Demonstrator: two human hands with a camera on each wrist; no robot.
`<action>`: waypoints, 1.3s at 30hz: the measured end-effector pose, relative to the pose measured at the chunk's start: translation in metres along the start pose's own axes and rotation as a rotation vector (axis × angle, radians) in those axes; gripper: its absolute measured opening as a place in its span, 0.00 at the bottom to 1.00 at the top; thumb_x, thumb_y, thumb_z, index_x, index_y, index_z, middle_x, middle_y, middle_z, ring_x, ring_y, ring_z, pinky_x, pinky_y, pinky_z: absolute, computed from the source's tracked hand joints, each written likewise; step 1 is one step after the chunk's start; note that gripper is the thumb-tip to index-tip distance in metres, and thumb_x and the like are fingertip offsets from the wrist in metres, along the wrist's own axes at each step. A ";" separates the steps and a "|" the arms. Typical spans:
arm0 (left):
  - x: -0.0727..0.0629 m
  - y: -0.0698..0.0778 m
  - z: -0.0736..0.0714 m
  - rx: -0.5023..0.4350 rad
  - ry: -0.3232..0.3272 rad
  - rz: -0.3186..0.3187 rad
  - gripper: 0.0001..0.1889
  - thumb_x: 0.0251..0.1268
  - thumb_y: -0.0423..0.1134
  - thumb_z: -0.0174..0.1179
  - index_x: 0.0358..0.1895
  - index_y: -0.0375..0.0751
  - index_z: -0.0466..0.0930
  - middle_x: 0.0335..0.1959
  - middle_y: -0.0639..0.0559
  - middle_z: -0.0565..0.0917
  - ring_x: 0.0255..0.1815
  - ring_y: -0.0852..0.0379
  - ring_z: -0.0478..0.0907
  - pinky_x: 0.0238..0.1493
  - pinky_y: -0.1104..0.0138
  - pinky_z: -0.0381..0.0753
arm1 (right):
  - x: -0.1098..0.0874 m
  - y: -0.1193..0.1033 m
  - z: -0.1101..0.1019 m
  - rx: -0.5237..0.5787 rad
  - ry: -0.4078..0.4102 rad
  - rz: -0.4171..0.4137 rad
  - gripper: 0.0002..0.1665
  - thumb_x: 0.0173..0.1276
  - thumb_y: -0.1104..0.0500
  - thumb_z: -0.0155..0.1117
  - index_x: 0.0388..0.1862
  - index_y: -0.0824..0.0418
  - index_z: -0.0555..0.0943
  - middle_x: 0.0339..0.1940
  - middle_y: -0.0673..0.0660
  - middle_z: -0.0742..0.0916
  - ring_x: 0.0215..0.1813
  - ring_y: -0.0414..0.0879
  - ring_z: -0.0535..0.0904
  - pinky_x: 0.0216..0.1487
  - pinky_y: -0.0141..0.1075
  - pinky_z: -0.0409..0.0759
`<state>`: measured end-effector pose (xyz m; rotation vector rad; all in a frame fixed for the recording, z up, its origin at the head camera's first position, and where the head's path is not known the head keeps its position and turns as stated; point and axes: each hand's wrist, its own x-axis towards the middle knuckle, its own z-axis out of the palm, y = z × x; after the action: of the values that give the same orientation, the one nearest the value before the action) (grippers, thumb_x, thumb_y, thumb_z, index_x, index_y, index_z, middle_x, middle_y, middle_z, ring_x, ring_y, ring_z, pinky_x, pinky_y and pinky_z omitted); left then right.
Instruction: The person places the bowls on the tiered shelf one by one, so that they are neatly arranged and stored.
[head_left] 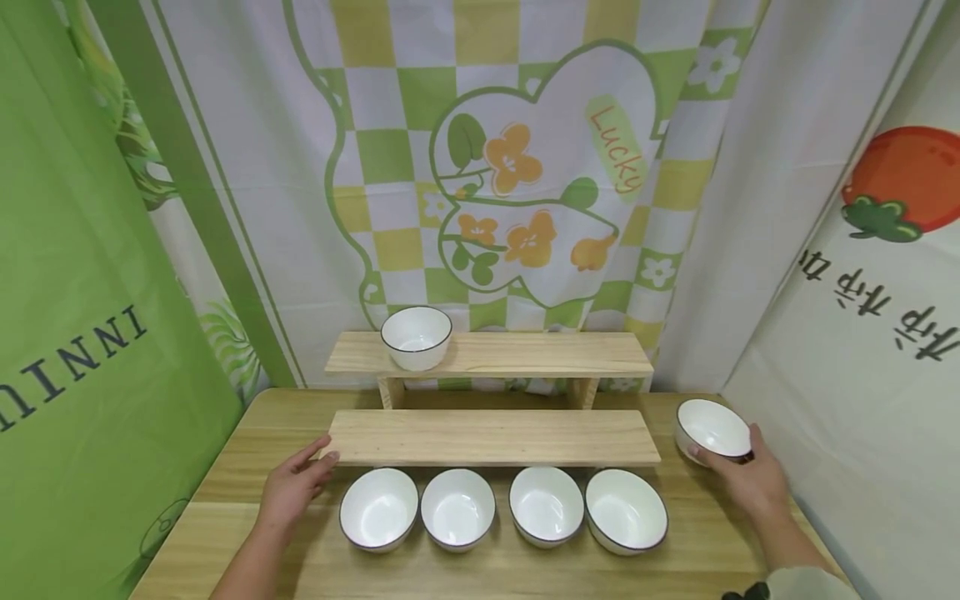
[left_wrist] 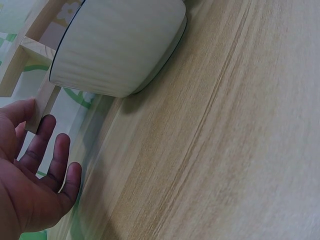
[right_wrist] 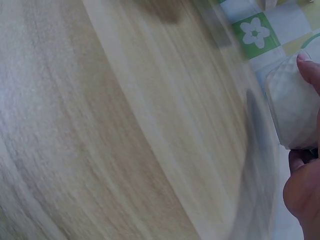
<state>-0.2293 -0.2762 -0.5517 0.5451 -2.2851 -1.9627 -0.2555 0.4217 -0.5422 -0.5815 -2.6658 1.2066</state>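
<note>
My left hand [head_left: 294, 483] is at the left end of the lower board of a two-tier wooden shelf [head_left: 495, 437]. In the left wrist view, the thumb and a finger pinch that board end, and the other fingers are spread loosely below. My right hand [head_left: 753, 479] grips a white bowl [head_left: 712, 429] with a dark rim, right of the shelf, thumb and fingers on opposite sides. The right wrist view shows only part of this bowl [right_wrist: 295, 105]. Another white bowl [head_left: 417, 340] stands on the left part of the upper board.
Several similar white bowls, such as the leftmost one [head_left: 379, 510], stand in a row on the wooden table [head_left: 525, 575] before the shelf. A patterned curtain [head_left: 510, 167] hangs behind, a green curtain [head_left: 90, 250] at left, and a white one [head_left: 862, 350] at right.
</note>
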 end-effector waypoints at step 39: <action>-0.002 0.001 0.000 0.003 -0.003 0.005 0.35 0.65 0.53 0.73 0.73 0.46 0.76 0.40 0.62 0.88 0.44 0.55 0.85 0.44 0.65 0.85 | -0.015 -0.040 -0.028 0.178 0.068 -0.072 0.69 0.61 0.39 0.79 0.87 0.50 0.43 0.81 0.70 0.63 0.77 0.66 0.64 0.50 0.10 0.64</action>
<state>-0.2276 -0.2757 -0.5501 0.5365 -2.2893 -1.9592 -0.2445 0.4103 -0.4937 -0.4851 -2.4683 1.3596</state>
